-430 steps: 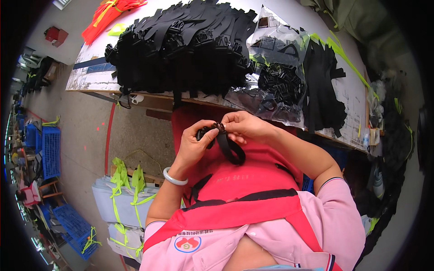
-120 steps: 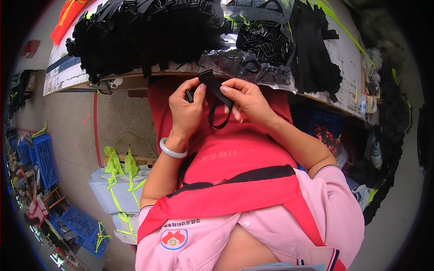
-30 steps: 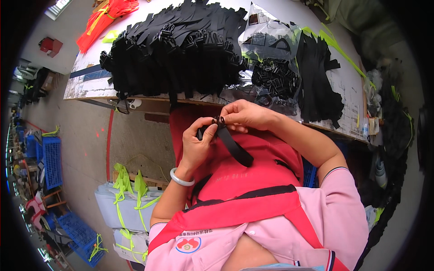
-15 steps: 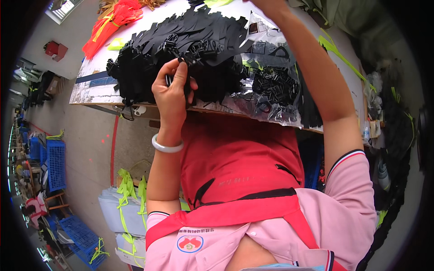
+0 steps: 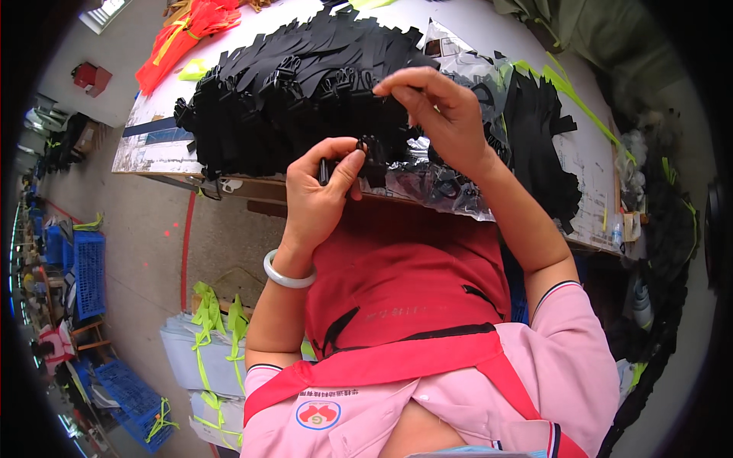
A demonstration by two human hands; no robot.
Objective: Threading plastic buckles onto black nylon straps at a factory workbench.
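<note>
Low in front of the table edge, my left hand (image 5: 324,187) is closed around a black strap with a small plastic buckle (image 5: 369,149) showing past the thumb. My right hand (image 5: 443,114) hovers above and to the right, its thumb and fingertips drawn together in a pinch; whatever they hold, if anything, cannot be made out against the black behind. Beyond both hands lies a large heap of black webbing straps (image 5: 321,49), with black plastic buckles (image 5: 286,72) along its near side. A clear plastic bag (image 5: 443,191) of small black parts lies partly hidden under my right hand.
A second bunch of black straps (image 5: 534,130) rests to the right on the white table (image 5: 141,156). Orange-red strips (image 5: 183,34) tied with yellow are at the far left. Grey bundles with lime ties (image 5: 183,355) and blue crates (image 5: 90,275) stand lower left.
My right hand has come back from the far edge of the table towards my left hand. The left hand has shifted nearer and to the right, still gripping the black strap.
</note>
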